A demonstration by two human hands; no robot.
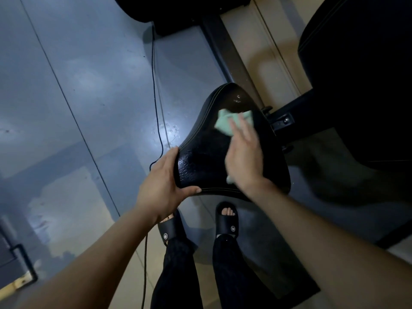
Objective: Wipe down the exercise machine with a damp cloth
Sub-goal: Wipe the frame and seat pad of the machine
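Observation:
A black padded saddle seat (200,152) of the exercise machine fills the middle of the view, its narrow nose pointing away from me. My left hand (162,181) grips the seat's near left corner, thumb along the near edge and fingers on the side. My right hand (244,152) lies flat on top of the seat with straight fingers, pressing a pale green cloth (225,124) against the surface. The cloth sticks out past the fingertips and a small piece shows under the palm. The hand is blurred.
The machine's black frame (225,50) runs away from the seat, with a large black housing (361,74) at the right. A thin black cable (156,108) trails over the grey floor left of the seat. My feet in black slides (227,221) stand just below it.

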